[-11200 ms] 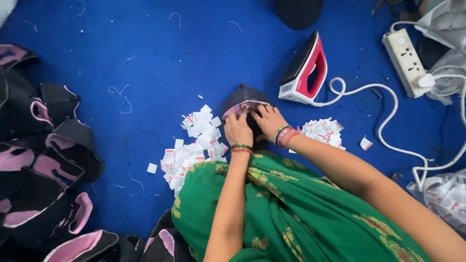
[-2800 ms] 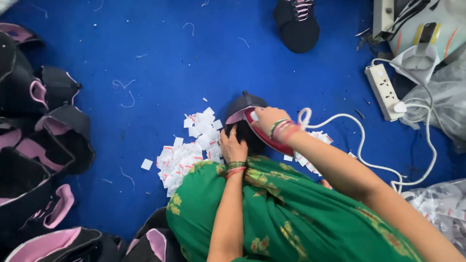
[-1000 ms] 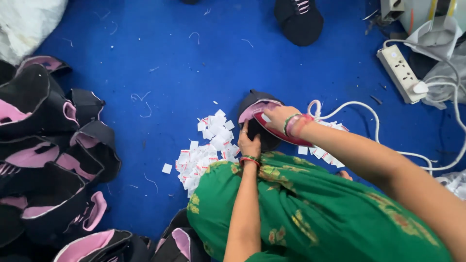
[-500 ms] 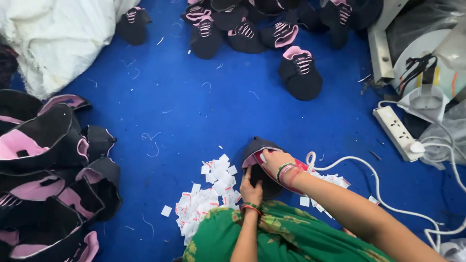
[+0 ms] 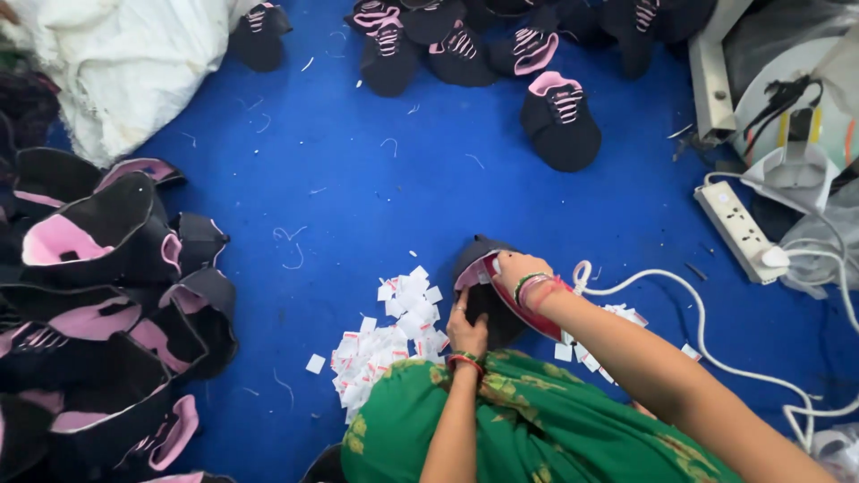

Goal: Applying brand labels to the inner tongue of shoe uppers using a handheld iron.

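Blue floor mat [image 5: 376, 206] fills most of the view, strewn with thread scraps. White sack [image 5: 125, 63] bunched at top left. Stack of black shoe uppers with pink lining [image 5: 98, 304] runs down the left edge; a second lot of black and pink laced uppers [image 5: 465, 45] along the top, one [image 5: 561, 121] lying apart, nearer the middle. Green patterned garment [image 5: 528, 429] over the person's lap at bottom centre. White machine housing [image 5: 787, 98] at top right, white power strip [image 5: 738, 228] just below it, white cord [image 5: 698, 313] looping from there towards the iron.

Work piece: black shoe upper [image 5: 488, 300] on the mat just in front of the lap, between the two hands, right beside a heap of small white paper tags [image 5: 385, 344] on its left. More tags [image 5: 617, 317] scattered to its right, under the forearm.

Right hand [image 5: 514, 268], bangles at the wrist, is clamped round the handle of a red and white iron [image 5: 510, 295]; iron is tilted and pressed against the upper's top right edge. Left hand [image 5: 467, 329] lies flat on the near side of the upper, fingers together, pinning it down; not gripping anything
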